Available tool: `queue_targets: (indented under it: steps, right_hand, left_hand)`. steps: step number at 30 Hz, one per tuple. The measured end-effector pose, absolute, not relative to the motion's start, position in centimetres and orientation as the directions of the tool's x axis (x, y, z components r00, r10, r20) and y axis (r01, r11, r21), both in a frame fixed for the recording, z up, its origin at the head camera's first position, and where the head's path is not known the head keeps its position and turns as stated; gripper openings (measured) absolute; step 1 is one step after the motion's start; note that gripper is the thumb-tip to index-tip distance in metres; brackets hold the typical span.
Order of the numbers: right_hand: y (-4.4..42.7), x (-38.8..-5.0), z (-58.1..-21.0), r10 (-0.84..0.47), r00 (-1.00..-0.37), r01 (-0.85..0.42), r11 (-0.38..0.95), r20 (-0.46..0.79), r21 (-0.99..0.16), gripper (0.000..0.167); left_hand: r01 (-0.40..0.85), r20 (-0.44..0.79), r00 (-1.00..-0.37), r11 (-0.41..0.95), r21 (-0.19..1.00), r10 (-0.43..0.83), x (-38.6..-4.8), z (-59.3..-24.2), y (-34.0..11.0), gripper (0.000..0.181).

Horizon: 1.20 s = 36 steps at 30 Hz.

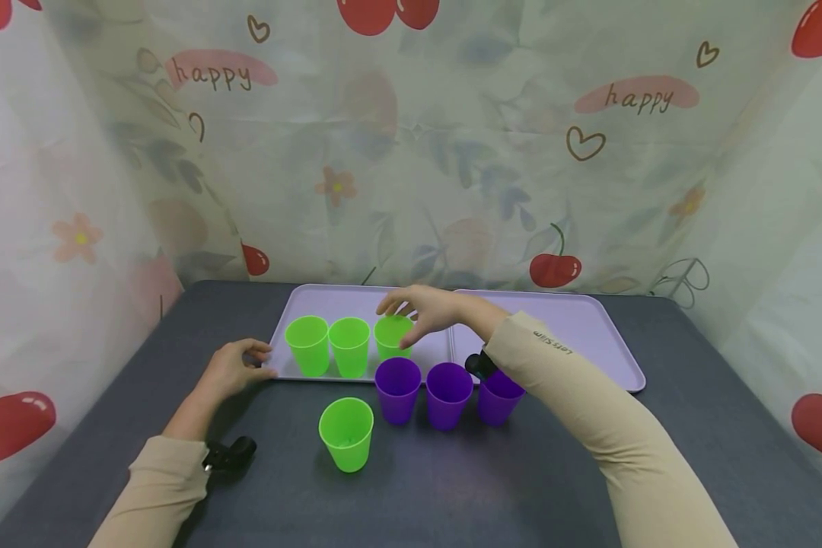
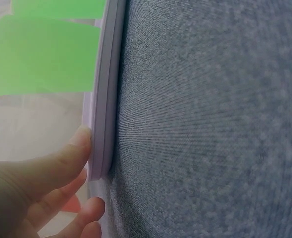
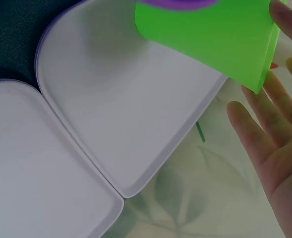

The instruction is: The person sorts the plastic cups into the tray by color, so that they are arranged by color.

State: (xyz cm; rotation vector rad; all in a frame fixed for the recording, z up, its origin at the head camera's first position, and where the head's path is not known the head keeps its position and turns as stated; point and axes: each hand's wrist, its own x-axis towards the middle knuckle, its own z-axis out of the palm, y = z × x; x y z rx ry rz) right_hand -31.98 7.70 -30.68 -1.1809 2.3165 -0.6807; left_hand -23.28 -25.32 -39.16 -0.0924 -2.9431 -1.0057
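Note:
At the near left corner of the left tray [image 1: 356, 298], my left hand [image 1: 229, 371] holds the edge, thumb along the near side and fingers at the left side. In the left wrist view the thumb of this hand [image 2: 46, 178] touches the tray rim [image 2: 105, 99]. Three green cups stand upright in a row on this tray: left [image 1: 308, 348], middle [image 1: 350, 350] and right [image 1: 391, 335]. My right hand [image 1: 428, 310] is over the right one, fingers spread loosely about its rim. The right wrist view shows thumb and fingers of this hand [image 3: 279, 124] beside the green cup's rim [image 3: 210, 39].
Another green cup [image 1: 346, 438] stands on the dark table [image 1: 274, 495] near the front. Three purple cups [image 1: 398, 392] [image 1: 448, 397] [image 1: 498, 399] stand in a row before the trays; my right forearm passes over the rightmost. A second tray [image 1: 575, 327] adjoins on the right.

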Motion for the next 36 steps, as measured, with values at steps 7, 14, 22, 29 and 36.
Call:
queue_targets:
  steps: [7, 14, 22, 29, 36]
  right_hand:
    - [7.7, -32.0, -30.9, -0.833, -0.521, -0.590, 0.510, -0.186, -0.626, 0.066]
    - [7.8, -32.2, -30.8, -0.841, -0.508, -0.610, 0.503, -0.184, -0.612, 0.066]
    - [8.1, -32.2, -30.6, -0.843, -0.502, -0.624, 0.508, -0.194, -0.593, 0.067]
    - [9.6, -31.4, -28.5, -0.821, -0.568, -0.577, 0.450, -0.062, -0.682, 0.057]
    - [11.3, -29.0, -27.1, -0.790, -0.604, -0.592, 0.351, 0.110, -0.726, 0.040]
  left_hand:
    - [0.075, 0.060, -0.997, 0.791, 0.607, 0.048, -23.3, -39.2, -25.3, 0.047]
    - [0.079, 0.065, -0.997, 0.791, 0.607, 0.050, -23.4, -39.2, -25.2, 0.045]
    - [0.080, 0.061, -0.997, 0.786, 0.613, 0.054, -23.4, -39.2, -25.2, 0.046]
    - [0.072, 0.056, -0.997, 0.783, 0.617, 0.048, -23.3, -39.3, -25.2, 0.046]
    - [0.068, 0.049, -0.998, 0.791, 0.608, 0.048, -23.4, -39.2, -25.4, 0.048]
